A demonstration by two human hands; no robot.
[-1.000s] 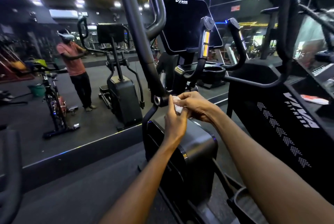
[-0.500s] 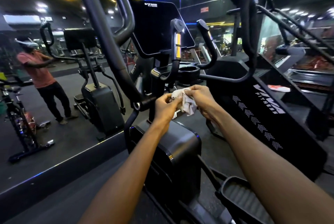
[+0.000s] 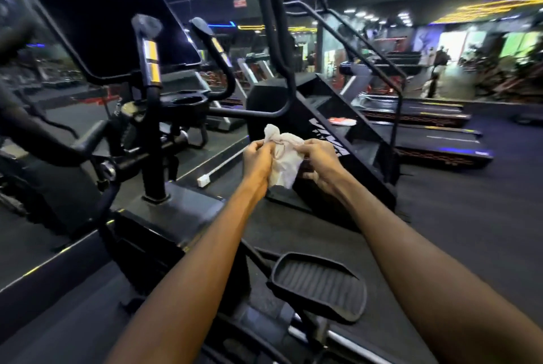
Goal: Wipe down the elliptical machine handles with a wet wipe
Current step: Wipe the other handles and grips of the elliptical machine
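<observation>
Both hands hold the crumpled wet wipe [image 3: 283, 158] in the air, clear of the elliptical's handles [image 3: 151, 61]: the left hand [image 3: 258, 161] and right hand [image 3: 318, 162] each pinch an edge with curled fingers. The frame is blurred, but they seem to be unfolding it. Pulled too hard, the damp sheet could tear or slip to the floor.

The wet wipe [image 3: 283, 155] sits between the left hand [image 3: 258, 159] and right hand [image 3: 318, 162], right of the elliptical handles [image 3: 150, 58].
</observation>
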